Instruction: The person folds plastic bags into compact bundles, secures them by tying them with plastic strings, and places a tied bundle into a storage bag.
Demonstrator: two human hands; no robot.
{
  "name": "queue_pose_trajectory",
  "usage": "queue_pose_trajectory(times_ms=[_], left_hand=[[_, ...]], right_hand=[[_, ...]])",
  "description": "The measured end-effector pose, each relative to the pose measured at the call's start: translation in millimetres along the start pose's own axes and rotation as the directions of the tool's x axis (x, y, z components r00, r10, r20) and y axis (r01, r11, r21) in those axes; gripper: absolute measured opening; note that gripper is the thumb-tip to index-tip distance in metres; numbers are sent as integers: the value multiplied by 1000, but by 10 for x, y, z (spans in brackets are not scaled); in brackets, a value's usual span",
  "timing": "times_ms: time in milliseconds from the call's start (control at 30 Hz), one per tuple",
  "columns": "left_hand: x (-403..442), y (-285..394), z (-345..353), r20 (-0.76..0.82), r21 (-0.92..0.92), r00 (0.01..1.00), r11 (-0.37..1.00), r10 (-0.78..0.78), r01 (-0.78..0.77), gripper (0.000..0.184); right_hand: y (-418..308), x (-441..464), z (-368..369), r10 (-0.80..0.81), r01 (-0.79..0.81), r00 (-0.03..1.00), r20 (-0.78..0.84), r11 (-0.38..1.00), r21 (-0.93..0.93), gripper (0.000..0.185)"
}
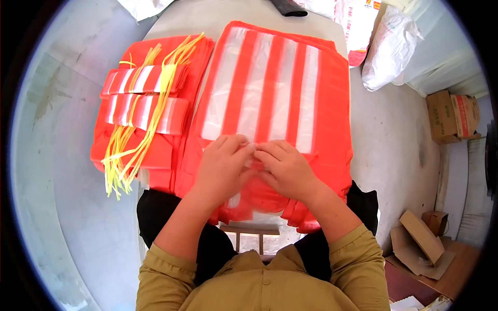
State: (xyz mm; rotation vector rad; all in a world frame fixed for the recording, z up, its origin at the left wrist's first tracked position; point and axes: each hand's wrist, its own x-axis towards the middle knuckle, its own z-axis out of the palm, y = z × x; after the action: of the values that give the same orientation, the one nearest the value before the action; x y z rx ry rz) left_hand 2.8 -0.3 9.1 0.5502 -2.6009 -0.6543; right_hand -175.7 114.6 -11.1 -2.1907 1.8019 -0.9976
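A stack of red plastic sheets with clear stripes (265,78) lies in front of me, its near edge hanging loose towards my lap. My left hand (225,160) has its fingers closed in a pinch on the top sheet near the middle of its near side. Close against it, my right hand (285,168) pinches the same red sheet, the fingertips of both hands almost meeting. Some of the film under my palms is blurred and partly hidden.
To the left, folded red-and-white striped bundles (148,111) lie on more red material, with yellow ties (155,119) draped over them. A white plastic sack (391,49) stands at back right. Cardboard boxes (448,116) are by the right wall, and an opened carton (420,243) sits lower right.
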Motion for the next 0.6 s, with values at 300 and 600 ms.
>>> queue_pose_trajectory(times_ms=[300,600], left_hand=[[-36,-99,65,-66,132,996,990,59,-50,30],[4,-69,42,-75,123,997,992,32,-22,32]], right_hand=[[-38,33,-48,26,-27,1000,-17,998,-64,42],[38,-53,-108,17,-41,996,-87,958,-283,33]])
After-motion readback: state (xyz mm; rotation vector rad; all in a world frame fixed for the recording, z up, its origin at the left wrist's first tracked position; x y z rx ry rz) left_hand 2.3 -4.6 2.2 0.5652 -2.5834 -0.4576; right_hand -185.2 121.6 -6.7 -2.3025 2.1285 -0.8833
